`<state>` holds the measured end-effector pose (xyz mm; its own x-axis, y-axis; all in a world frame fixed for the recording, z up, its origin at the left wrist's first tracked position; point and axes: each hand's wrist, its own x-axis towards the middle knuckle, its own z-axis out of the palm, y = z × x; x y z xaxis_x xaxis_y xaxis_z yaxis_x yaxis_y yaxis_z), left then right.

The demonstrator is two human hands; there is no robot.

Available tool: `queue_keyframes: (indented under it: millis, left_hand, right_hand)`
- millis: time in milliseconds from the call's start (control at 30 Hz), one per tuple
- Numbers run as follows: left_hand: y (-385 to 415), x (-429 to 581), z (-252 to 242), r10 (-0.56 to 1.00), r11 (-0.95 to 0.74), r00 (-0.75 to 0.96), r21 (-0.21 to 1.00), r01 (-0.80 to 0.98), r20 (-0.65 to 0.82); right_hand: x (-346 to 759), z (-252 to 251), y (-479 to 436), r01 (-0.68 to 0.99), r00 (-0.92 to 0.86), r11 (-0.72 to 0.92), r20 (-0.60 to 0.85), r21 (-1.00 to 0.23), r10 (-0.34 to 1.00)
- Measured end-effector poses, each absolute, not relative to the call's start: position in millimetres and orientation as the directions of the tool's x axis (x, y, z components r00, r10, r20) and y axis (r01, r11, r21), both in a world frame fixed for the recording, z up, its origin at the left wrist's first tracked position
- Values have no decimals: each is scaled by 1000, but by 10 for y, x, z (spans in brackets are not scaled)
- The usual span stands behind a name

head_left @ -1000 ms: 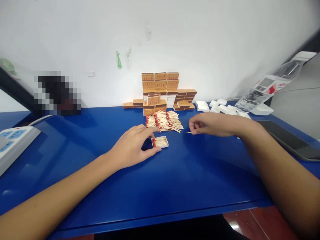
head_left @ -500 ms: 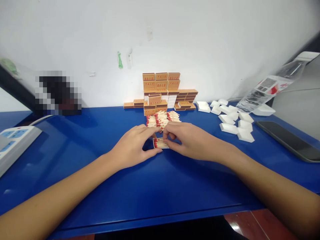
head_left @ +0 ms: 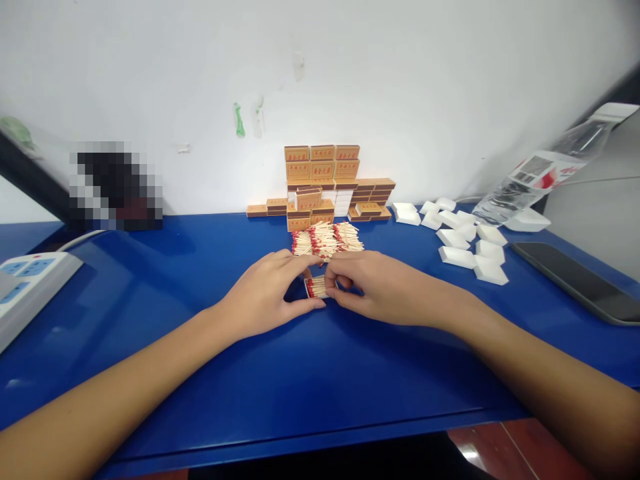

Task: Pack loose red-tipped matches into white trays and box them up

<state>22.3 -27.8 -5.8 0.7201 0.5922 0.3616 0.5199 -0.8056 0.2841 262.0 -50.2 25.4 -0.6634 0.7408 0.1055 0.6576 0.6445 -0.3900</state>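
Observation:
A small white matchbox tray [head_left: 306,289] filled with red-tipped matches [head_left: 317,287] lies on the blue table in front of me. My left hand [head_left: 267,293] grips it from the left, thumb along the near side and fingers at the far side. Over the tray's right half is my right hand [head_left: 375,287], thumb and fingers pinched together at the matches and hiding that end. Just beyond both hands lies a loose heap of matches [head_left: 325,239], heads mostly to the left.
Behind the heap, orange matchboxes [head_left: 323,170] are stacked against the wall. Several empty white trays [head_left: 457,257] are scattered to the right, beside a tilted plastic bottle [head_left: 545,170] and a phone [head_left: 580,280]. A power strip [head_left: 35,287] sits at the left edge.
My right hand has shifted slightly down toward me over the tray, its fingers staying pinched at the matches. The left hand keeps its hold in nearly the same place.

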Motion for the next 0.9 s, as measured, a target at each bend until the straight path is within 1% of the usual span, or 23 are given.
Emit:
queue_keyframes:
  millis: [100,267,367,467,900]
  left_hand:
    - [-275,222,-56,589,-808,721,281,518,366]
    - [-278,231,-42,598,-801,712,303,516,367]
    - [-282,232,-40,598,-801,712,305,515,369]
    - [-285,229,-41,592,-805,715,297,513,372]
    - [-284,225,-41,583,-813,721,281,510,375]
  right_hand:
    - [2621,264,-494,644,-670,650,112,-403,734]
    - [2683,284,-446,644,-650,660,178,-387,739]
    - [2725,276,-414,654,-654,657,156,-375,740]
    - [2730,265,-405,655,-657,648,130,-390,743]
    - [2696,258,-421,636,-663,646,129,-423,737]
